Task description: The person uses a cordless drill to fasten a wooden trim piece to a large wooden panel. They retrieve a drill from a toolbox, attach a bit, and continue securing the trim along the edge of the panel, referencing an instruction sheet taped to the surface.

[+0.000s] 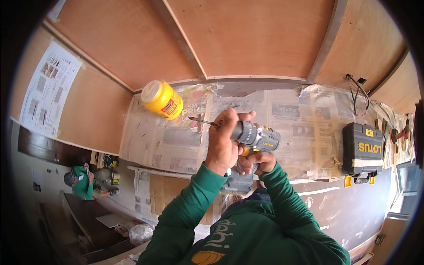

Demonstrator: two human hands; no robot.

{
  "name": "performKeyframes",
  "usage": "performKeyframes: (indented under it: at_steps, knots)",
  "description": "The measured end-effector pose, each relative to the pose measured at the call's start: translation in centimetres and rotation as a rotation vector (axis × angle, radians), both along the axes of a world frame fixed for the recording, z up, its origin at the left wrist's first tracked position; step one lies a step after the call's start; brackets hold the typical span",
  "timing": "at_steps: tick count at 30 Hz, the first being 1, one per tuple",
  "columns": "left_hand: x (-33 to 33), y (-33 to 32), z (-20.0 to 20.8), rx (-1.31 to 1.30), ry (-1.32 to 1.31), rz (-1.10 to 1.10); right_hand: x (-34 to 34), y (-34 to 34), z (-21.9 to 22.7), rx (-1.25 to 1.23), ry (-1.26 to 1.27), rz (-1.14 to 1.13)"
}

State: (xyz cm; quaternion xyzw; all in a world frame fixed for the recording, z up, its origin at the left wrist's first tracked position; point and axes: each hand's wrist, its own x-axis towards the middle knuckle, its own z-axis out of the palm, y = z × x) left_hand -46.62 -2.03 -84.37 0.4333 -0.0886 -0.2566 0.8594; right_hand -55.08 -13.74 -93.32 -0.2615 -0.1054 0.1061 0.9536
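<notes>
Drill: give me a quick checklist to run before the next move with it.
1. Grip on drill: left hand wraps the chuck end, right hand is at the handle. Ok.
2. Bit seated: it sticks out past the left fingers; the chuck is covered. Cannot tell.
3. Bit path: the tip points toward the yellow jar, apart from it. Ok.
4. Fingers off the bit: left fingers sit right at its base. Not ok.
5. Trigger finger: hidden under the drill body. Cannot tell.
6. Surface: newspaper covers the bench; the tool case lies shut to the right. Ok.
</notes>
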Motion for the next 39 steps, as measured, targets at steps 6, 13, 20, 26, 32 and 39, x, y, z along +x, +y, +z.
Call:
performKeyframes:
  at_steps: [6, 13, 20, 26, 32, 39]
  knots:
    - [-1.9, 5.6, 0.0, -0.227, 0.248, 0.128, -2.6, 2.9, 3.8, -1.02, -0.284, -0.398]
    - [-4.9, 8.9, 0.4, -0.346, 0.34, 0.105, -5.0, 6.2, 4.1, -1.242, -0.419, -0.48]
    - [-6.4, 10.5, 0.2, -0.303, 0.35, 0.109, -6.9, 8.3, 4.0, -1.321, -0.498, -0.548]
    - [-7.0, 10.9, -0.2, -0.325, 0.356, 0.092, -7.9, 9.3, 4.2, -1.255, -0.33, -0.542]
    - [-7.4, 10.5, -0.6, -0.315, 0.352, 0.093, -8.2, 8.6, 3.6, -1.249, -0.469, -0.552]
    - [-7.4, 8.4, -0.6, -0.386, 0.413, 0.119, -8.4, 7.4, 0.9, -0.768, 0.033, -0.265]
